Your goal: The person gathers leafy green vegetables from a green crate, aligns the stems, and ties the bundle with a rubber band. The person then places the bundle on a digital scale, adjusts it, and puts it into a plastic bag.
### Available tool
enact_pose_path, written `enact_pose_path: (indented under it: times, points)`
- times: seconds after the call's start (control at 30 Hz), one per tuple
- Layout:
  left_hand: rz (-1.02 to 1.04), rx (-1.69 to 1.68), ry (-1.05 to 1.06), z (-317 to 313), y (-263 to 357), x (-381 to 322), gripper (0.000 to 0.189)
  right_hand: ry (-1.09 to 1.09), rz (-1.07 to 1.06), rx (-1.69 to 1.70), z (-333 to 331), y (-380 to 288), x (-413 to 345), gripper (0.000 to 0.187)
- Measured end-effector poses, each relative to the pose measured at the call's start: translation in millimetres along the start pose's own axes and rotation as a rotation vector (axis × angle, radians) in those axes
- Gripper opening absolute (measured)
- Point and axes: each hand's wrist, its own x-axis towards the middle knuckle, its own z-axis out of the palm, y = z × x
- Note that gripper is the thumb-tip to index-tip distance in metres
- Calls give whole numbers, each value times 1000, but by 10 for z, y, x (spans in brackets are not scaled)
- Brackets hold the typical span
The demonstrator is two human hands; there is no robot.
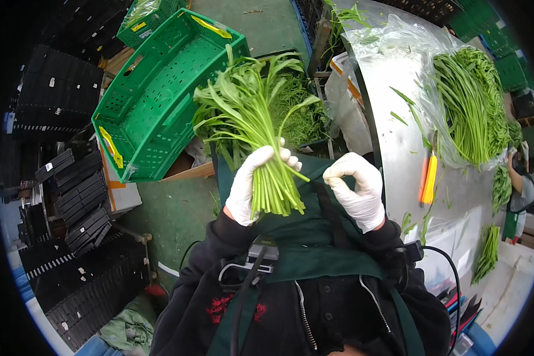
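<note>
My left hand (249,182), in a white glove, is closed around a bunch of long-stemmed leafy greens (244,111) that look like water spinach. The leaves point away from me, and the cut stem ends fan out below the palm. One stem sticks out to the right, towards my right hand (358,191). That hand is gloved too and hovers beside the bunch, thumb and forefinger tips together, with nothing visible between them. Beyond the bunch stands a dark container of green trimmings (296,111), partly hidden by the leaves.
A green plastic crate (169,89) tilts at left, near stacked black crates (58,93). To the right, a metal table (394,151) carries a heap of greens (465,107) on plastic film (396,40). A yellow-handled knife (429,180) lies beside an orange handle (423,180). Another person (520,191) stands far right.
</note>
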Motion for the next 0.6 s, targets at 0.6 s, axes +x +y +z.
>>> enact_pose_path:
  times: [0.6]
  points:
    - [-19,951,-229,3,-218,102,52,-211,802,593,214,140,35,42]
